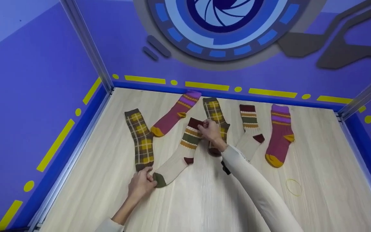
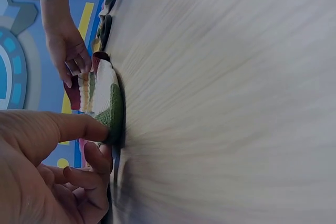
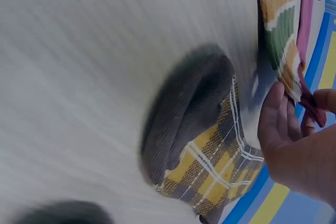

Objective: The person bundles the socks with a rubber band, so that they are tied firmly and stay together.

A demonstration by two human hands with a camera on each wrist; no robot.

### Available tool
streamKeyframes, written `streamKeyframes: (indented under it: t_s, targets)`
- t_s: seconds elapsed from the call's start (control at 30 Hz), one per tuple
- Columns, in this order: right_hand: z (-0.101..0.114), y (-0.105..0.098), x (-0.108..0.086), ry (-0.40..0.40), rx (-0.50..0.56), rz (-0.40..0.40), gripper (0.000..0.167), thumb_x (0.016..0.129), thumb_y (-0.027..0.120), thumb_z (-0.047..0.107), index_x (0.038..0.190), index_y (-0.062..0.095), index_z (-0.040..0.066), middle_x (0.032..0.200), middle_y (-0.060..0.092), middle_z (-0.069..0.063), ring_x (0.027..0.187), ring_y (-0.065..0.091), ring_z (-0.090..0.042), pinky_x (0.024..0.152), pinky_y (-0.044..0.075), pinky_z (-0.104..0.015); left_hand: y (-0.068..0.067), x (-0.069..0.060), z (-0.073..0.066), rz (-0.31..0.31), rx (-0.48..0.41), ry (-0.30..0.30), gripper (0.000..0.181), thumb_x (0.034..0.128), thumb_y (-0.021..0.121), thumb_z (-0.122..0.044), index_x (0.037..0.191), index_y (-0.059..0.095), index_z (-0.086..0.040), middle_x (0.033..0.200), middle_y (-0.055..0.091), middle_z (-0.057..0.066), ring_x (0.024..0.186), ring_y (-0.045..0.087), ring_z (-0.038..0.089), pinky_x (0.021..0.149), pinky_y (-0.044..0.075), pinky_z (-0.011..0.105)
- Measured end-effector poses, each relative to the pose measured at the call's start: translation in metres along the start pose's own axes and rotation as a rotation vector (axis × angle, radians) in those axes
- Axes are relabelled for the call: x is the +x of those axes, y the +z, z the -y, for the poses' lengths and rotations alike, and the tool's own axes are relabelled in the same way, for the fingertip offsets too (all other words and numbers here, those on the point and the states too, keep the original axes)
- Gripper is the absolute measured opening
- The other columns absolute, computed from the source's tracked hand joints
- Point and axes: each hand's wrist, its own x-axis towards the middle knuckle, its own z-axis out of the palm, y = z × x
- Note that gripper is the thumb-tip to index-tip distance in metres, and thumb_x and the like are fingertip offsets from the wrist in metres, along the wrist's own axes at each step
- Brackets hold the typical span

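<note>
A cream sock with striped cuff [image 1: 173, 162] lies at a slant between both hands. At its green toe [image 1: 159, 179], my left hand [image 1: 141, 184] pinches the fabric between thumb and finger; the left wrist view shows the toe [image 2: 116, 114] under the fingertip. My right hand [image 1: 212, 131] pinches the dark red cuff [image 1: 194, 123], over a plaid sock [image 1: 216, 112]. In the right wrist view the right hand [image 3: 296, 124] holds the cuff, with the plaid sock [image 3: 210, 166] beside it.
Another plaid sock [image 1: 140, 138] lies at left, a magenta sock [image 1: 169, 119] behind. To the right lie a second striped cream sock [image 1: 249, 124] and a second magenta sock [image 1: 279, 138]. A thin yellow loop [image 1: 293, 187] rests near the right front; blue walls [image 1: 237, 74] border the table.
</note>
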Motion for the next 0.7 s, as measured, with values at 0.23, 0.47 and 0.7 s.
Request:
streamKeyframes:
  t_s: [0.23,0.47,0.7]
  targets:
    - [-0.005,-0.019,-0.008,0.047,0.224,0.125,0.032,0.097,0.061,0.0,0.129,0.062,-0.005,0.106,0.072,-0.027,0.067,0.068,-0.019,0.062,0.061,-0.036,-0.003,-0.001,0.003,-0.001,-0.035,0.0,0.026,0.0782,0.074,-0.005,0.104,0.073,-0.002,0.07,0.06,-0.005,0.065,0.052,0.011,0.059,0.039,0.028]
    - [-0.011,-0.033,-0.013,0.121,0.268,0.208,0.044,0.096,0.054,-0.002,0.139,0.056,-0.004,0.127,0.063,-0.028,0.072,0.069,-0.017,0.06,0.061,-0.029,-0.006,-0.002,0.003,0.036,-0.171,-0.028,0.019,0.0835,0.067,-0.004,0.102,0.069,-0.005,0.085,0.065,0.003,0.068,0.058,0.013,0.061,0.043,0.026]
    - [-0.018,-0.036,-0.019,0.191,0.277,0.257,0.042,0.1,0.062,0.013,0.137,0.057,-0.006,0.103,0.068,-0.017,0.061,0.066,-0.012,0.061,0.061,-0.03,-0.005,-0.006,-0.001,0.152,-0.424,-0.036,0.033,0.093,0.068,-0.006,0.124,0.057,0.003,0.089,0.069,0.011,0.053,0.063,0.014,0.049,0.047,0.023]
